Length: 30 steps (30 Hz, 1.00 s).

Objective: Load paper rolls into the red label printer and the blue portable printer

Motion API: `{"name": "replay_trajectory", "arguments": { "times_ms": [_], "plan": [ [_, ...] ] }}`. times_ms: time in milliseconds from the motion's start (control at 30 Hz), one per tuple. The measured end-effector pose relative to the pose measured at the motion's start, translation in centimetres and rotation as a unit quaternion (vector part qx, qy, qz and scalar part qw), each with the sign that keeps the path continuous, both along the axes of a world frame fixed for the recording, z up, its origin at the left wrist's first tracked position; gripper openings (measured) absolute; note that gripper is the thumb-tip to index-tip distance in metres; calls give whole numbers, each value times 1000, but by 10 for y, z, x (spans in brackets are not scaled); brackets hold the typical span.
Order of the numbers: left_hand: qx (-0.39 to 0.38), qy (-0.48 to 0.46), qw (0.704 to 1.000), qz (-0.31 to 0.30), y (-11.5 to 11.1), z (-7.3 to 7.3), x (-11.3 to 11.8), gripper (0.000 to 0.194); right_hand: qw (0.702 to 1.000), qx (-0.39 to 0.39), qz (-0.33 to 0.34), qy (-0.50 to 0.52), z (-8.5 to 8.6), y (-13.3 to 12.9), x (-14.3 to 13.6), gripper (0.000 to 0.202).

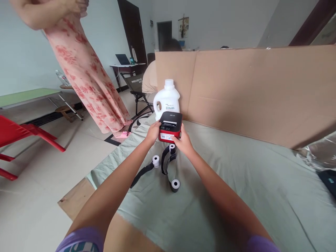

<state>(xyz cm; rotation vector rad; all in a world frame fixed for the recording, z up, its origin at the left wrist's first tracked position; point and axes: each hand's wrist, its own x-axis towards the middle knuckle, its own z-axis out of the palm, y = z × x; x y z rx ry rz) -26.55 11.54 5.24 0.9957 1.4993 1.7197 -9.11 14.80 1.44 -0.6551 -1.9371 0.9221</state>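
Between both hands is a small red and black label printer [170, 126], tilted so its black top and labelled front face me. My left hand [153, 132] grips its left side. On the right side my right hand [184, 139] is closed, its thumb against the front label. Several rolls of tape-like paper with dark outer strips lie below: one roll [155, 161] at the left with its strip unrolled, another roll [172, 148] just under the printer, and a third roll [175, 184] nearer me. Behind the printer stands a white detergent bottle [168, 96] with a handle.
A green cloth [210, 164] covers the surface, with a wooden board edge [76, 196] at left. A tall cardboard panel [249, 94] stands behind. Clear plastic wrap [321, 152] lies at right. A person in a floral dress [86, 73] stands left, near a red chair [26, 140].
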Motion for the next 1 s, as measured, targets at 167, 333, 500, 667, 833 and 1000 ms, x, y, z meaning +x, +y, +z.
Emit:
{"name": "replay_trajectory", "arguments": {
  "times_ms": [167, 333, 500, 667, 833, 1000],
  "plan": [
    [-24, -6, 1000, 12, 4, -26, -6, 41, 999, -42, -32, 11, -26, 3, -10, 94],
    [-38, -1, 999, 10, 12, -34, -9, 42, 996, -67, -51, 5, -30, 6, -16, 92],
    [-74, 30, 997, 18, 4, -23, -9, 41, 992, -115, -59, -3, -21, 0, -4, 85],
    [-61, 143, 984, 86, -41, -7, 6, 54, 985, -146, -87, -5, -23, -27, 90, 70],
    [-41, 380, 918, 109, -91, 4, 36, 37, 981, -98, -136, -93, -40, -86, 239, 50],
    [-174, 508, 844, -5, -95, 7, 64, 30, 972, -72, -197, -111, -46, -130, 316, 41]
  ]
}}
